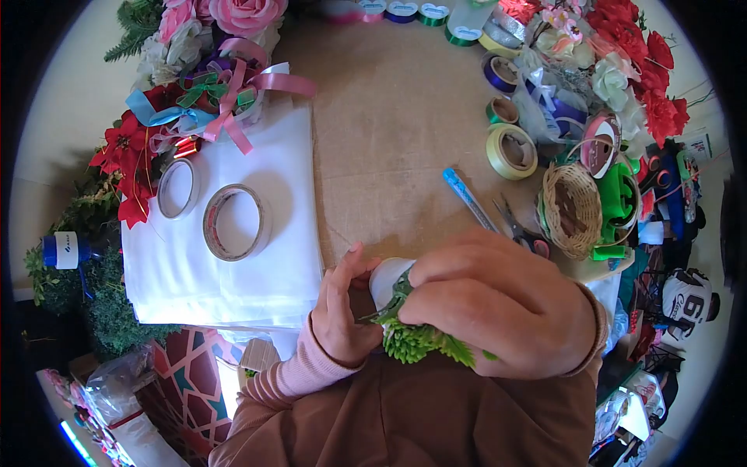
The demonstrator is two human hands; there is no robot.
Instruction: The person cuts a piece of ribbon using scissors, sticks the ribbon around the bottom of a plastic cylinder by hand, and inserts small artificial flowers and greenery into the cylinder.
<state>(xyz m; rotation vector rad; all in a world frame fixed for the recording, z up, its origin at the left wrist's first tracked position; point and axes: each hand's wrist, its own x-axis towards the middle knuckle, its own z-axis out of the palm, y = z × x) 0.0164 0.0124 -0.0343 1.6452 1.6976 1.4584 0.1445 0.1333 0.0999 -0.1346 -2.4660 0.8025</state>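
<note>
The right hand [498,303] pinches the green leaves [416,338] by the near edge of the table [389,140]. The left hand [338,307] curls beside a white thing [387,280]; I can't tell if it grips. Pinch softly, keep steady.

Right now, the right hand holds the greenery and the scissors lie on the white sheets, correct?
No: the scissors lie on the brown tabletop beside the basket, not the white sheets, as the head view shows. The right hand does hold the greenery.
</note>
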